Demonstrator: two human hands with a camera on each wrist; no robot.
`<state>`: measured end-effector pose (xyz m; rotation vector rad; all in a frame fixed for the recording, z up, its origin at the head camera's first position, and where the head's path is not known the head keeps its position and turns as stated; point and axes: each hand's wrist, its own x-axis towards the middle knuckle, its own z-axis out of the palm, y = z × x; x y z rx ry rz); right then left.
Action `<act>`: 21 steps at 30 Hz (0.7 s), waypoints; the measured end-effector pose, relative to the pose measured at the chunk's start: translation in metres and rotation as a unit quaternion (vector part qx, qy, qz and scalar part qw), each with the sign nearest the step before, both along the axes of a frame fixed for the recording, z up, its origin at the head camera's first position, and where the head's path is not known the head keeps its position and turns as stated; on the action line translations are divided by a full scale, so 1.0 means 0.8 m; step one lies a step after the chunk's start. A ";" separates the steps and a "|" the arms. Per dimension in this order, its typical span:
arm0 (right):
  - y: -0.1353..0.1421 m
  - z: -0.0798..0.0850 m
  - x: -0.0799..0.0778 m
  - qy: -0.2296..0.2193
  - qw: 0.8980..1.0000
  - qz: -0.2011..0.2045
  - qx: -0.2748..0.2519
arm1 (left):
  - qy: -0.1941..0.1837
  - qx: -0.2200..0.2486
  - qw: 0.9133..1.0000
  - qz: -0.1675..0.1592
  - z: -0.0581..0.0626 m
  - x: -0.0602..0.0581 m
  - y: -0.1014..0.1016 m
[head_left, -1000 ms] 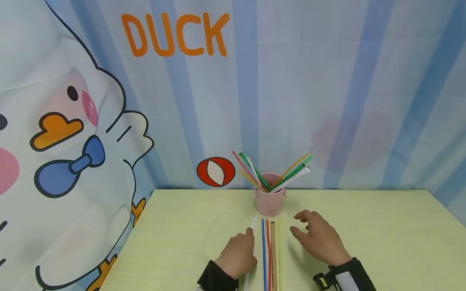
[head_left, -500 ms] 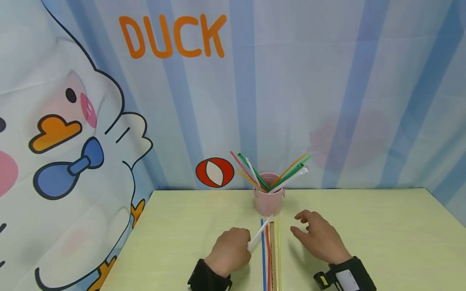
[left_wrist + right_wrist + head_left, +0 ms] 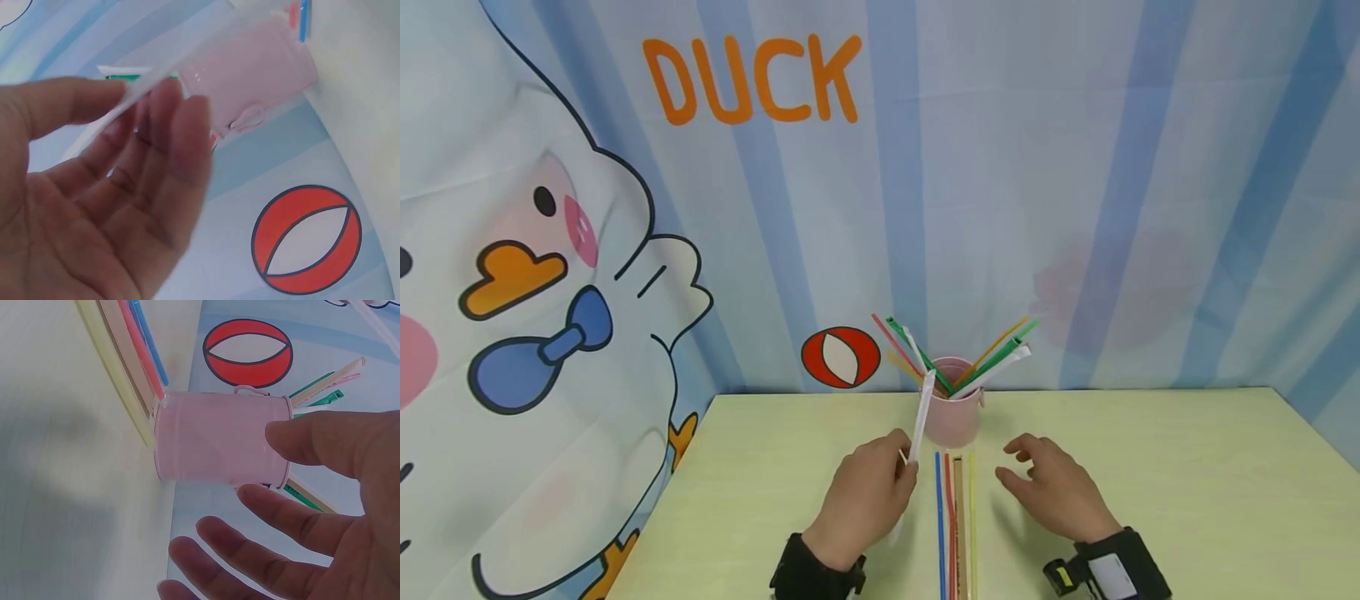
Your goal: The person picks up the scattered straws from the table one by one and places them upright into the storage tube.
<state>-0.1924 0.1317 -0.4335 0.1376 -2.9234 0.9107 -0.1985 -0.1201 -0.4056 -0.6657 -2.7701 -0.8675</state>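
A white straw (image 3: 923, 417) is pinched between the thumb and fingers of my left hand (image 3: 865, 496). It tilts upward, its top end in front of the left side of a small pink bucket (image 3: 953, 425). In the left wrist view the straw (image 3: 187, 53) runs blurred across the fingers. My right hand (image 3: 1060, 492) is held off to the right with relaxed, slightly bent fingers and nothing in them. Between the hands lie a blue straw (image 3: 940, 525), a red straw (image 3: 951, 508), a brown paper-wrapped stick (image 3: 958, 533) and a yellow straw (image 3: 973, 525), side by side.
The bucket stands near the back of the pale yellow table (image 3: 1150, 467), with several green, white, red and orange straws (image 3: 1000, 358) leaning out of it. Behind the table hangs a blue striped duck backdrop (image 3: 1000, 167).
My left hand has taken up the white straw from the table, left of the blue one, and raised it, turning its tip upward toward the bucket. The right hand stays where it was.
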 end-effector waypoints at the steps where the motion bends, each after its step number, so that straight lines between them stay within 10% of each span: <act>1: 0.000 0.000 0.000 -0.001 1.000 0.000 -0.001 | 0.007 0.012 1.000 0.001 0.003 0.000 -0.001; 12: 0.001 0.003 0.000 -0.004 1.000 0.004 -0.016 | 0.111 0.120 0.984 0.067 0.029 0.003 -0.016; 21: 0.006 0.003 0.001 -0.004 1.000 0.000 -0.023 | 0.154 0.188 0.969 0.040 0.055 -0.013 -0.013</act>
